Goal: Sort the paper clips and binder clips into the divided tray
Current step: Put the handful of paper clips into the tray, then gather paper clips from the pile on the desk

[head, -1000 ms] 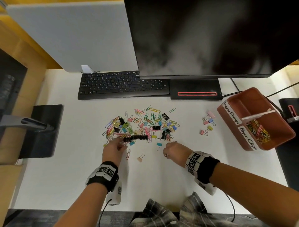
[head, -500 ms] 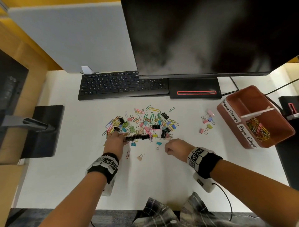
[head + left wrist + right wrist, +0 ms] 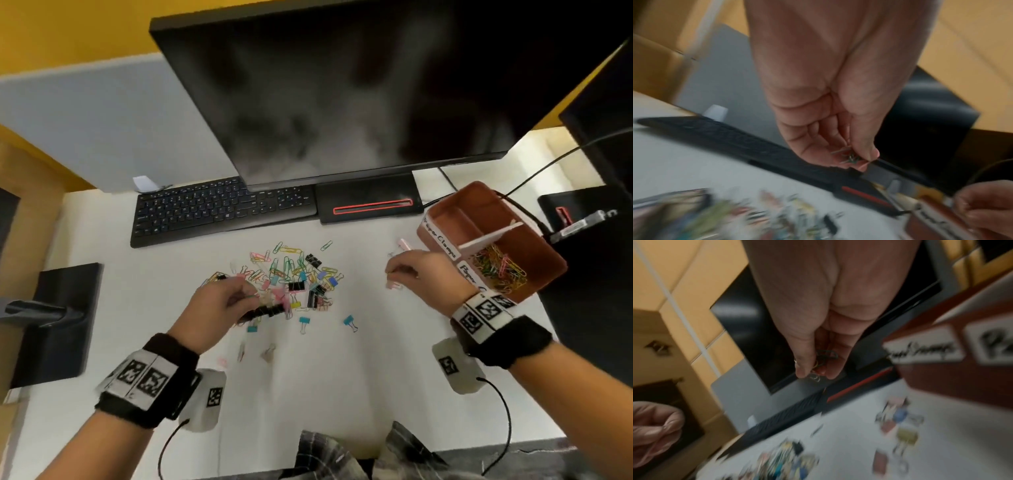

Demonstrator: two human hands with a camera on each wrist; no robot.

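Note:
A heap of coloured paper clips and binder clips (image 3: 294, 277) lies mid-desk. My left hand (image 3: 219, 305) hovers over its left edge, fingers curled, pinching a few paper clips (image 3: 849, 155). My right hand (image 3: 411, 274) is raised beside the brown divided tray (image 3: 445, 212), fingers curled round several paper clips (image 3: 824, 356). The tray's near compartment holds a pile of paper clips (image 3: 500, 270); its far compartment looks empty. A few pastel binder clips (image 3: 902, 423) lie on the desk under the right hand.
A black keyboard (image 3: 219, 209) and a large monitor (image 3: 376, 96) stand behind the heap. A black stand base (image 3: 58, 322) sits at the left. Cables (image 3: 520, 205) run past the tray. Stray binder clips (image 3: 349, 322) lie in front of the heap.
My right hand lifted from the heap's near edge and moved right to the tray, carrying paper clips. My left hand rose slightly over the heap's left side.

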